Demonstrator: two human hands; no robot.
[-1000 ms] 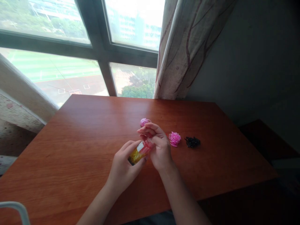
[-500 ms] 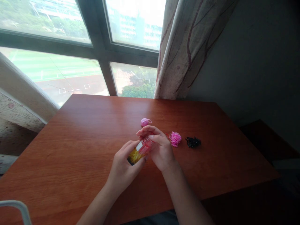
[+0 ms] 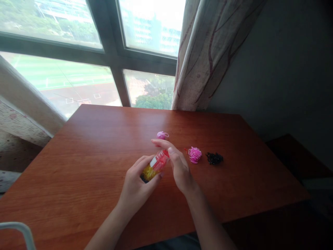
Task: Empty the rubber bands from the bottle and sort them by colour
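My left hand (image 3: 136,185) is wrapped round a small clear bottle (image 3: 155,166), tilted with its mouth up and to the right; yellow bands fill its lower part and red or pink ones its upper part. My right hand (image 3: 177,163) is at the bottle's mouth, index finger stretched over it and thumb pressed beside it. What the fingertips pinch is hidden. A pink cap or lid (image 3: 161,135) lies just beyond the hands. A heap of pink bands (image 3: 194,154) and a heap of black bands (image 3: 214,158) lie to the right.
All of it is on a reddish-brown wooden table (image 3: 85,156) below a window (image 3: 78,69). A patterned curtain (image 3: 205,52) hangs at the back right beside a dark wall. A pale chair rail (image 3: 18,232) shows at the bottom left corner.
My right hand's fingers have straightened and shifted slightly right at the bottle's mouth. The left hand and bottle stay almost still.
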